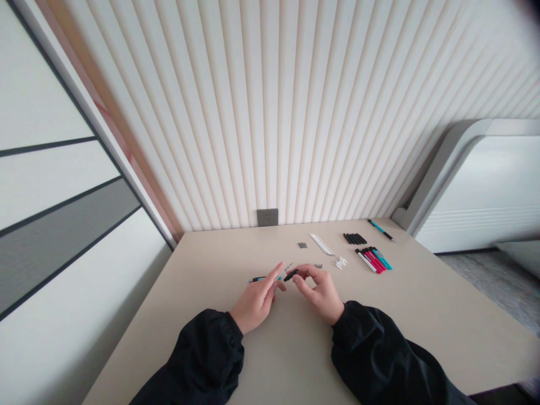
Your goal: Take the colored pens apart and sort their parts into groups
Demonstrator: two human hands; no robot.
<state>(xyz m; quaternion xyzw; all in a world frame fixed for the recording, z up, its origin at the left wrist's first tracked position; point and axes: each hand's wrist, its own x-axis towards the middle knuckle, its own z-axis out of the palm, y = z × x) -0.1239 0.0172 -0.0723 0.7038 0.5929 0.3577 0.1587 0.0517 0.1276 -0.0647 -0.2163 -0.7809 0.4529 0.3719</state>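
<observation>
My left hand is closed around a teal and black pen barrel. One end sticks out left of the hand, and a bit of teal shows between thumb and fingers; the middle is hidden. Close beside it, my right hand pinches a short black pen grip between thumb and fingertips. The grip is tilted and points toward the left hand, and I cannot tell whether it touches the barrel. Just beyond the fingertips lie small thin metallic pieces, too small to name surely. More small grey parts lie behind the right hand.
Farther back on the table are small grey pieces, white refills, white bits and a row of black grips. White, red and teal barrels and one teal pen lie right. A socket is behind.
</observation>
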